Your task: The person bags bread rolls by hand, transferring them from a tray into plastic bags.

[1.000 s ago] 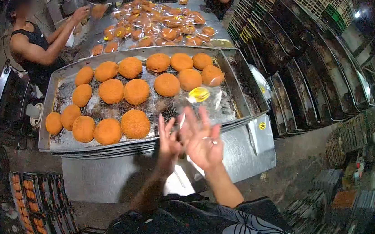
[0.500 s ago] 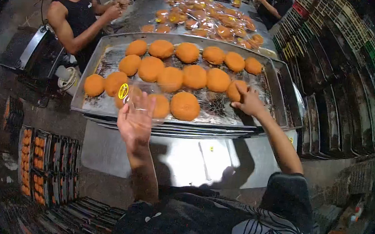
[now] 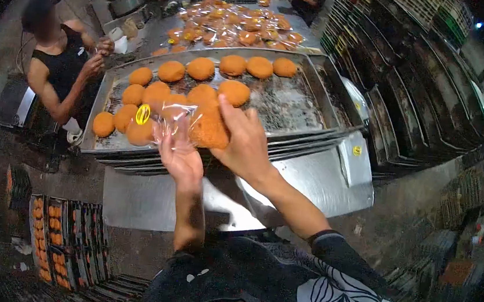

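Over the front of a metal baking tray [image 3: 308, 133], my left hand [image 3: 181, 161] holds a clear plastic bag [image 3: 166, 121] with a yellow round label, palm up and fingers inside or behind the film. My right hand [image 3: 247, 143] grips an orange-brown bun [image 3: 210, 129] with the thumb on top, right at the bag's mouth. The bun overlaps the film in this view. Several more round buns [image 3: 201, 68] lie in rows on the tray, mostly towards its back and left. Part of the front row is hidden behind the bag and my hands.
Bagged buns [image 3: 231, 25] are heaped on the table behind the tray. A person in a black top [image 3: 57, 69] works at the left, another at the far end. Stacked crates [image 3: 376, 24] and trays stand at the right; a rack of buns [image 3: 50, 237] is low at the left.
My right hand has picked up from the tray's right side and come left to the bag with the bun. My left hand keeps the bag. The view has turned to the right.
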The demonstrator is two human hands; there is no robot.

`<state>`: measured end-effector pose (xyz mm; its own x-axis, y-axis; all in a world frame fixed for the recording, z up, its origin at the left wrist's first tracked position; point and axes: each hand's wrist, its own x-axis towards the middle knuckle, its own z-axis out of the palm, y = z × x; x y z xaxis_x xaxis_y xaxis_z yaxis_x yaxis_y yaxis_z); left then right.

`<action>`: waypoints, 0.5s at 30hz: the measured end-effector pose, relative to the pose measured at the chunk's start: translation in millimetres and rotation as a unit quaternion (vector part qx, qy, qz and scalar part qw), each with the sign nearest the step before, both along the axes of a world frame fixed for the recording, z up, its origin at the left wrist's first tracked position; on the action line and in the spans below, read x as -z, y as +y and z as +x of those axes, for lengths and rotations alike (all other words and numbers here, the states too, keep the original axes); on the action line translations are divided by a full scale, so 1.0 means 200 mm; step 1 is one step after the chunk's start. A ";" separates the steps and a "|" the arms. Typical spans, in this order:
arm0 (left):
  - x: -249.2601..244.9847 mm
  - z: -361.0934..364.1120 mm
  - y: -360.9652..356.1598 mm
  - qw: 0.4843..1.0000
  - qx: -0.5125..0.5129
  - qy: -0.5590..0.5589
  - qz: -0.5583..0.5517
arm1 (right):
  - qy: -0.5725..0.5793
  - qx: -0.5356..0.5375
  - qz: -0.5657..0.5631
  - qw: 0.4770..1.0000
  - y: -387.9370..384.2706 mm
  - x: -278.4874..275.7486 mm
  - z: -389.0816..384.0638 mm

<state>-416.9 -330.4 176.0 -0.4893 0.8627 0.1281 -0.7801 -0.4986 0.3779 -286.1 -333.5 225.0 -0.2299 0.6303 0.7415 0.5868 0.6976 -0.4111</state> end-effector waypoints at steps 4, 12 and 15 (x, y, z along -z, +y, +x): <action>0.02 0.09 -0.03 0.979 0.073 0.173 -0.078 | 0.047 -0.094 -0.037 0.994 -0.09 0.14 0.13; 0.09 0.31 -0.10 0.974 0.214 0.076 -0.009 | 0.121 0.034 -0.054 0.991 -0.22 0.25 0.15; 0.09 0.44 -0.16 0.976 0.210 -0.007 -0.055 | 0.132 0.062 -0.135 0.980 -0.11 0.24 0.10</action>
